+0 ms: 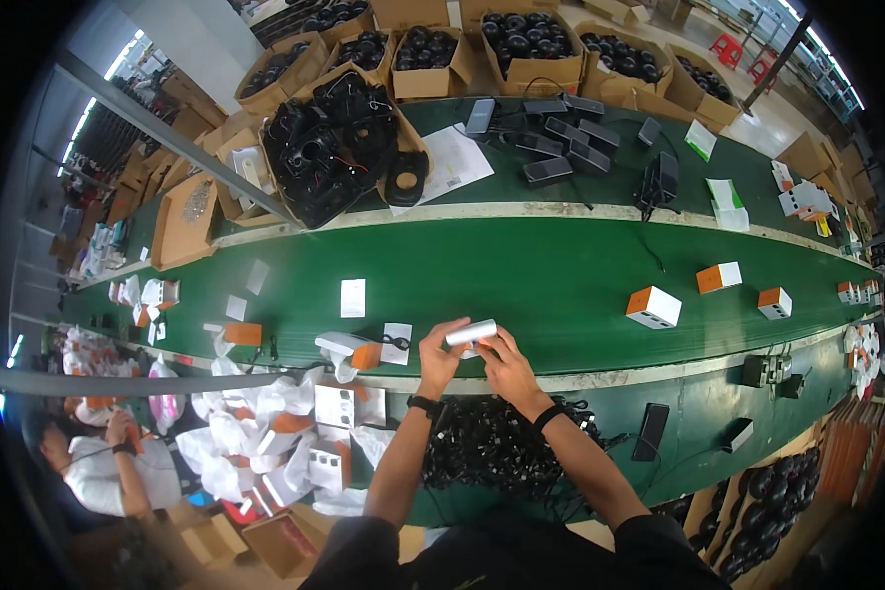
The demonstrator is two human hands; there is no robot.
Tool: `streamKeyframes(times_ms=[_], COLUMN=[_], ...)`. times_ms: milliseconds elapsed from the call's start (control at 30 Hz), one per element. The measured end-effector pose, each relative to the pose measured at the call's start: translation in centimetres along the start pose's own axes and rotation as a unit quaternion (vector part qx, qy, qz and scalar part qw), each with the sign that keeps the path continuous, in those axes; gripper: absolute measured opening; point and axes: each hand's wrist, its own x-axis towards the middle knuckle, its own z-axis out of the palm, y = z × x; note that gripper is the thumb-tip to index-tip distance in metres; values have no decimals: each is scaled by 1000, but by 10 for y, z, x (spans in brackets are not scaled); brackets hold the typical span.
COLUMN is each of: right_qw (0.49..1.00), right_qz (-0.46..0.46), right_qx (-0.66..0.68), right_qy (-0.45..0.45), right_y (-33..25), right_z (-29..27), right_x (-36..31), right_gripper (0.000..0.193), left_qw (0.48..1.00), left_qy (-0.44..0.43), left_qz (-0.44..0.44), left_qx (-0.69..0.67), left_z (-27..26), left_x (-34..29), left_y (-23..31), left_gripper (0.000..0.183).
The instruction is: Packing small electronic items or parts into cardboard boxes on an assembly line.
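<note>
Above the near edge of the green belt, both hands hold a small white box (472, 332), tilted and pale on the side that shows. My left hand (440, 356) grips its left end, and the fingers of my right hand (507, 368) close on its right end. A bit of orange shows beneath it between the hands. Just left of my left hand lie a paper with a short black cable (396, 342) and a white-and-orange box (366, 355) with a white wrapper. Below my wrists a heap of black cables (492, 442) covers part of the near table.
White-and-orange boxes (653, 308) stand on the belt at right. Wrapped boxes (275, 433) pile up at near left, beside another person (118, 472). A black phone-like slab (650, 433) lies at near right. Across the belt are a box of black housings (329, 147) and black adapters (570, 138).
</note>
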Motion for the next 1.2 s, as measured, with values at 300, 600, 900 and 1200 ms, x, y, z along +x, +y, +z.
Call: streamKeyframes(times_ms=[300, 600, 900, 1200], right_qw=[949, 996, 990, 981], right_qz=[203, -52, -81, -54], right_qx=[240, -39, -81, -109], right_qy=[25, -54, -87, -151], right_y=[18, 49, 46, 80], right_z=[-7, -40, -47, -43], right_x=[-31, -19, -24, 6], right_gripper=[45, 49, 46, 62], left_qw=[873, 843, 815, 844], left_qy=[-192, -157, -202, -271], left_qz=[295, 344, 309, 247], left_qx=[338, 383, 446, 393], left_z=[-18, 2, 5, 2], left_x=[-7, -8, -24, -27], left_y=[35, 13, 9, 37], left_gripper=[60, 58, 63, 68])
